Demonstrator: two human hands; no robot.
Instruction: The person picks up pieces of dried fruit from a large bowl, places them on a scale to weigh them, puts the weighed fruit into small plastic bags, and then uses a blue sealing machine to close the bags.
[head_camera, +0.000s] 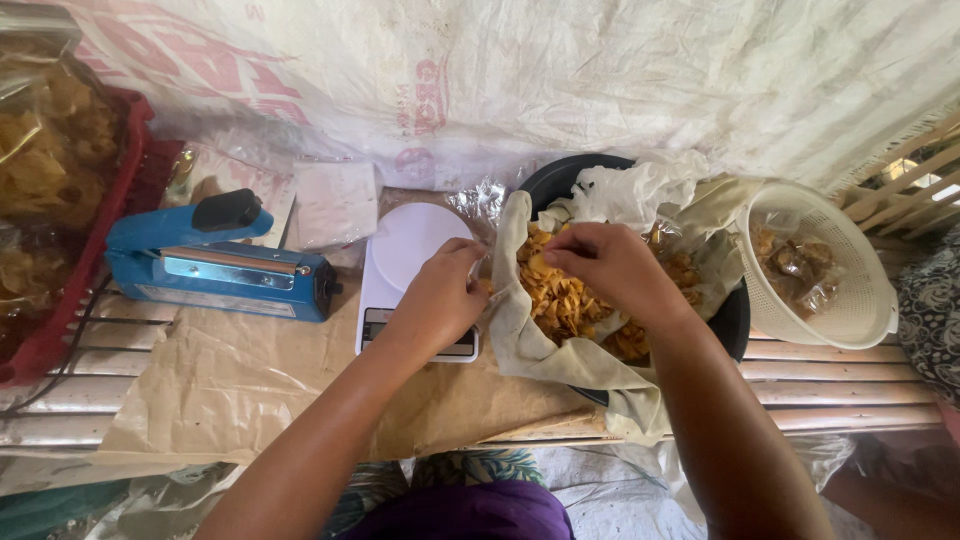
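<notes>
Chips (560, 295) fill the cloth-lined basin (735, 320) at the surface's right edge; right hand (610, 265) pinches some, left hand (440, 295) pinches a clear bag's (478, 268) mouth open beside the scale (410, 250).

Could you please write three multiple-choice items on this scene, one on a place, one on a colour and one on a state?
1. Where does the white kitchen scale stand?
A. Between the blue heat sealer and the black basin
B. Inside the white colander
C. On the red crate

2. What colour is the heat sealer?
A. Green
B. Blue
C. Yellow

3. What is the right hand doing?
A. Resting flat on the brown paper
B. Pinching chips over the cloth-lined basin
C. Gripping the colander

Answers: 1 A, since the scale sits right of the sealer and left of the basin. 2 B, its body is plainly blue. 3 B, its fingertips close on chips above the heap, while the left hand is over the scale.
</notes>
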